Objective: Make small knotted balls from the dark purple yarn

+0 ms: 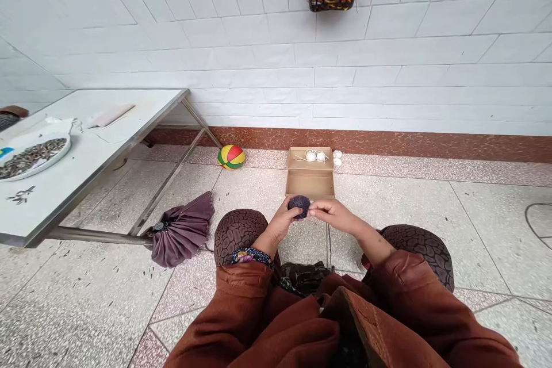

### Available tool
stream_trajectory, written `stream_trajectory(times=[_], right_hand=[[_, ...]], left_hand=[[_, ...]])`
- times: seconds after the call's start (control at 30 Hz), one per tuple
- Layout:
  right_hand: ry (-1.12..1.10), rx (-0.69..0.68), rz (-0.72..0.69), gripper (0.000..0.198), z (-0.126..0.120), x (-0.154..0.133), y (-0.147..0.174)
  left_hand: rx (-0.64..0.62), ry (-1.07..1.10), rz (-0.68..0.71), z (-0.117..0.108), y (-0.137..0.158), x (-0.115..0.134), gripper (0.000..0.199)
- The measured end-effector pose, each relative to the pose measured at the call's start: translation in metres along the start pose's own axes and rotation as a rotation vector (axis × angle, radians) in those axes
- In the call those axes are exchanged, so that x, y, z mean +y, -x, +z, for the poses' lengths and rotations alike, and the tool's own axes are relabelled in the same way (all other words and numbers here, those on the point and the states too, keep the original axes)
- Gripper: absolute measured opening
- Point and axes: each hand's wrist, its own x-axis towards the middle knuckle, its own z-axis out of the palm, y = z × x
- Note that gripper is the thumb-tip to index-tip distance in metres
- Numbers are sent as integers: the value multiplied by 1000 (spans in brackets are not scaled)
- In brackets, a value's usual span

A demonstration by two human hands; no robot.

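The box [309, 184] lies beyond the held ball [299, 203] and right of the beach ball [232, 157] (table [95, 149] farther left).

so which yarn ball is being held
The dark purple yarn ball, in the left hand; the white yarn balls lie in or beside the cardboard box.

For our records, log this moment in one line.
left hand: holds dark ball; right hand: at its edge; open box: on floor
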Motion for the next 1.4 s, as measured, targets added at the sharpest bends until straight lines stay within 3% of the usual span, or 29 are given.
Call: stream_trajectory(times=[0.07,0.17,0.27,0.37,0.5,0.63,0.8,0.97,1.07,1.17,1.23,1.3,1.4], right_hand=[[-28,52,-35,28,-9,-2,-10],[-9,95,-43,29,-13,13,-28],[-78,103,78,31,-6,42,-39],[-104,111,244,32,8,69,-40],[-28,164,271,29,23,82,-28],[44,184,229,20,28,72,-4],[87,161,127,24,31,41,29],[75,110,13,28,20,-13,37],[111,137,-41,26,2,-35,20],[104,152,-74,27,-13,-33,-1],[42,144,-10,30,-15,-21,-8],[-8,164,105,35,-9,-5,-7],[40,244,177,35,10,12,8]], left_hand=[[-19,-108,19,2,1,-1,69],[-156,-181,48,7,4,-1,82],[-307,-76,8,8,9,3,86],[-315,100,-44,7,11,7,84],[-261,232,2,6,10,12,75],[-232,300,33,6,11,16,63],[-154,265,30,4,15,16,60],[11,-74,129,3,20,13,64],[-37,-262,172,8,27,12,81],[-217,-274,178,17,40,18,90],[-337,-139,177,23,50,25,86],[-358,31,164,27,58,33,81],[-286,210,108,26,62,40,65]])
